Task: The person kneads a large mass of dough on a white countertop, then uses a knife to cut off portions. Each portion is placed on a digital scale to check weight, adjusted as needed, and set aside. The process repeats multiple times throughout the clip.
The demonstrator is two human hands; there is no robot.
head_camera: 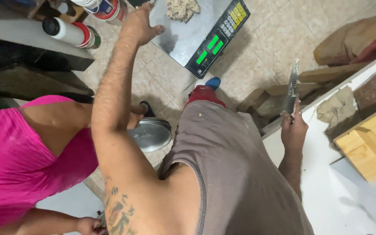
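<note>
My left hand (139, 24) reaches far forward and rests with spread fingers on the steel plate of a digital scale (183, 41). It holds nothing. A lump of pale dough (182, 8) lies on the plate just to the right of that hand. The scale's dark panel (217, 40) shows lit green displays and a keypad. My right hand (293, 128) is closed around a flat metal scraper (292, 85), seen edge-on and pointing away from me, above the edge of a white table (323, 174).
A person in a pink top (14, 152) stands close on my left, with a stack of round metal pans (152, 134) beside their arm. Cans (72, 32) sit on a dark shelf. A wooden box (368, 141), crumpled cloth (337, 109) and sacks (355, 39) are at the right.
</note>
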